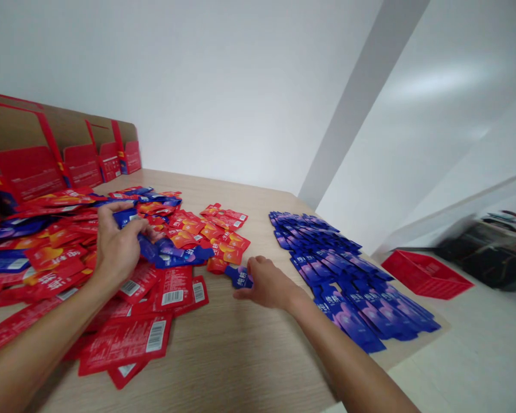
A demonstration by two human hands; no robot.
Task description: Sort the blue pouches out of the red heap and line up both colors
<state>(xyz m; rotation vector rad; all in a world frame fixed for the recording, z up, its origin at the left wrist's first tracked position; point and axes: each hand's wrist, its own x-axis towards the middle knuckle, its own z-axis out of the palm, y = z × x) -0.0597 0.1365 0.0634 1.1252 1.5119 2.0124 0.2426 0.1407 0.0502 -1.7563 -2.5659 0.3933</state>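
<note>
My left hand (118, 241) is over the heap of red sachets (62, 261), its fingers closed on a blue sachet (124, 217). More blue sachets (184, 256) lie right beside its fingertips. My right hand (267, 282) pinches the end of another blue sachet (239, 277) just above the table, and its palm hides part of it. Close to that sachet lie red-orange sachets (229, 245) at the heap's right edge. Beyond my right hand, blue-purple sachets (352, 310) are laid out in overlapping rows.
Open red cartons (30, 172) stand along the back left by the white wall (223, 86). Off the right side of the wooden table (241, 355) is a red bin (427, 275). Dark, blurred items (481, 252) lie farther right.
</note>
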